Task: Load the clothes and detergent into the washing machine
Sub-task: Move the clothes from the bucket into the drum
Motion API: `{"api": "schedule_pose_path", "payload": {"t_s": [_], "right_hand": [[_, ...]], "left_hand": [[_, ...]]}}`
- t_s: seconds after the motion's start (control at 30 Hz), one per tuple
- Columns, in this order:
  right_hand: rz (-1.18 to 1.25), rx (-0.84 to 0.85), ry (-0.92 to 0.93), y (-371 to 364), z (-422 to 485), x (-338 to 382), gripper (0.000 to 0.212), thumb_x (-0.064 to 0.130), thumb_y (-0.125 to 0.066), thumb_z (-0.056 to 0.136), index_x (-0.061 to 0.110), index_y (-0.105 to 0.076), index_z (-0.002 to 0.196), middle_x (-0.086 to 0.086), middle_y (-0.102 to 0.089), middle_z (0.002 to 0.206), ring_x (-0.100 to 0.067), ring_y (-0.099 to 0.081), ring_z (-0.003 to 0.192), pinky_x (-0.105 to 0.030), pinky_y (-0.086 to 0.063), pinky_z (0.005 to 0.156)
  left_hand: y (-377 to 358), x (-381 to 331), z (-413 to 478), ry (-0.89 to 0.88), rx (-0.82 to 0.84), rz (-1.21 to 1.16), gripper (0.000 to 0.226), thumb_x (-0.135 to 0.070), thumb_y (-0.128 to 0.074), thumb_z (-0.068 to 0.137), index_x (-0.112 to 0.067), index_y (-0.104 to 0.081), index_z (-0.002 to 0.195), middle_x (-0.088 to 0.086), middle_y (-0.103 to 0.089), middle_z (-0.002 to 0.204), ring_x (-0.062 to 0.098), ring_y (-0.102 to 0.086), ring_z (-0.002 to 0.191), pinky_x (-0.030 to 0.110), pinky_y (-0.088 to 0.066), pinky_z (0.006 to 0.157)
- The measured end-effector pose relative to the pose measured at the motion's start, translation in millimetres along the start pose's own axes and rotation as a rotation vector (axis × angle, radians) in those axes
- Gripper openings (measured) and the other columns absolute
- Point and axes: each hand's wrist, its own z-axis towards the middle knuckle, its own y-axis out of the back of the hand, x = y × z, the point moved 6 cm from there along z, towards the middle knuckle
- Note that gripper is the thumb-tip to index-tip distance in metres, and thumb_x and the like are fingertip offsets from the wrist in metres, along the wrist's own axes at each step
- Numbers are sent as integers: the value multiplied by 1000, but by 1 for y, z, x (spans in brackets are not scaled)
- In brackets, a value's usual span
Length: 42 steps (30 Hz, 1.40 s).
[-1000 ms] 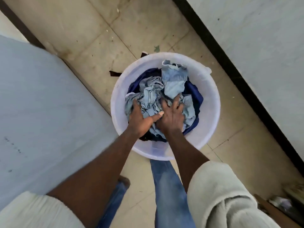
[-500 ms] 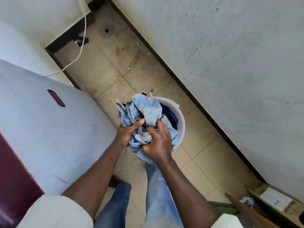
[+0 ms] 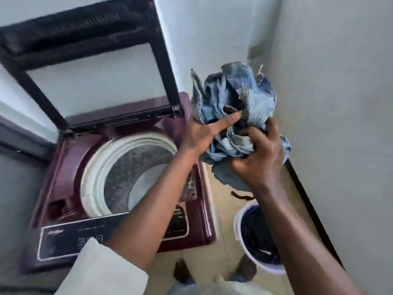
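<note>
step: i'm carrying the denim bundle (image 3: 234, 103) toward the washing machine (image 3: 70, 158)
fingers: left hand (image 3: 202, 135) and right hand (image 3: 261, 158) clutch it
next: swing left past my fingers, probably over the drum (image 3: 131, 173), release

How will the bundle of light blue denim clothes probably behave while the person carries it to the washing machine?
The denim bundle is likely floppy: it crumples between the left hand and right hand, with a loose end sagging below. It probably has some weight, since both hands grip it. A hanging end might catch on the washing machine rim.
</note>
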Motion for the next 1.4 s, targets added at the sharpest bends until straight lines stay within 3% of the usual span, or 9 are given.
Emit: {"api": "schedule_pose_path", "payload": {"t_s": [0.23, 0.37, 0.47, 0.57, 0.73, 0.8, 1.03, 1.23, 1.4], "right_hand": [[182, 125, 225, -117, 16, 161, 37, 38, -70, 61, 18, -69, 92, -10, -54, 115, -25, -62, 98, -35, -54, 75], [85, 388, 221, -204, -14, 178, 47, 31, -70, 59, 28, -65, 105, -5, -51, 117, -26, -61, 100, -28, -49, 79], [-138, 692, 116, -267, -49, 154, 46, 27, -74, 60, 28, -65, 105, -2, -51, 116, -27, -61, 99, -30, -50, 73], [-230, 813, -17, -289, -72, 122, 28, 25, -75, 67, 22, -71, 95, -3, -61, 118, -26, -63, 101, -31, -49, 77], [-296, 884, -136, -290, -88, 102, 13, 25, -72, 69, 23, -70, 82, 0, -72, 83, -21, -67, 83, -23, -44, 65], [-299, 859, -155, -281, -88, 97, 14, 26, -71, 70, 22, -71, 83, 2, -71, 83, -19, -66, 81, -23, -42, 64], [-275, 730, -194, -214, -68, 69, 28, 27, -69, 73, 20, -71, 100, -5, -73, 92, -23, -68, 82, -30, -54, 70], [-275, 510, -401, -103, -61, -25, 44, 26, -71, 80, 8, -62, 120, -12, -70, 112, -26, -65, 99, -40, -55, 83], [-273, 399, -688, -5, -103, -138, 47, 28, -74, 79, 10, -63, 120, -8, -69, 116, -21, -64, 101, -29, -48, 80]], "left_hand": [[197, -97, -27, -113, -260, 73, 43, -38, -87, 65, -21, -76, 102, -1, -76, 105, 17, -71, 101, 33, -57, 87], [284, -53, -50, 126, -313, 232, 52, -68, -79, 56, -40, -75, 100, -15, -74, 107, 3, -67, 103, 37, -48, 102], [336, 21, -74, 486, -323, 366, 85, -86, -58, 60, -39, -55, 131, -5, -49, 146, 16, -44, 135, 35, -24, 112], [345, 93, -94, 722, -175, 357, 89, -78, -50, 76, -25, -37, 147, 6, -27, 159, 28, -26, 145, 47, -20, 114], [351, 120, -97, 761, -206, 431, 50, -55, -61, 86, -19, -60, 122, 8, -54, 136, 26, -51, 123, 38, -40, 93], [340, 115, -85, 708, -165, 436, 33, -52, -63, 86, -22, -62, 101, 5, -59, 116, 25, -57, 111, 38, -43, 90], [215, 87, -28, 353, -19, 510, 13, -35, -70, 85, -24, -66, 80, 3, -71, 87, 16, -62, 74, 24, -44, 60], [29, 89, -15, 213, 242, 481, 11, -28, -62, 91, -18, -67, 89, 0, -69, 85, 13, -64, 78, 24, -50, 71], [-99, 152, -45, 395, 492, 485, 23, -32, -65, 89, -15, -65, 105, 2, -68, 104, 14, -63, 96, 28, -52, 79]]}}
